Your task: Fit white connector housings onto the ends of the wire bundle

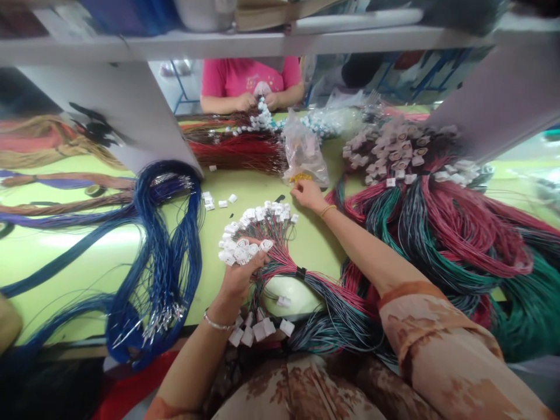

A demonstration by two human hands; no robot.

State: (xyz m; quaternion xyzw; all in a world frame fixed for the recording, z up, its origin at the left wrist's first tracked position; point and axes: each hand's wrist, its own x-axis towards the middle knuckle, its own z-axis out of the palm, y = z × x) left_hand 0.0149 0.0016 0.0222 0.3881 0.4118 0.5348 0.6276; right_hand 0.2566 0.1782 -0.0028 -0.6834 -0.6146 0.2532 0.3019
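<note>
My left hand (238, 277): fingers curled around white plugs (243, 252) above worktop (315, 240), perhaps to keep these together | my right hand (309, 195): fingers bent at yellow pieces (301, 177), any hold I cannot tell

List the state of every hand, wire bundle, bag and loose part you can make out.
Left hand: gripping the tied bundle near its white connectors.
Right hand: fingers curled at the yellow pieces; grasp unclear.
Tied bundle: cinched by a black tie, connector ends fanned out.
Clear bag: crumpled, beside the yellow pieces.
Blue wires: looped, metal-tipped.
Loose connectors: scattered on the table.
</note>
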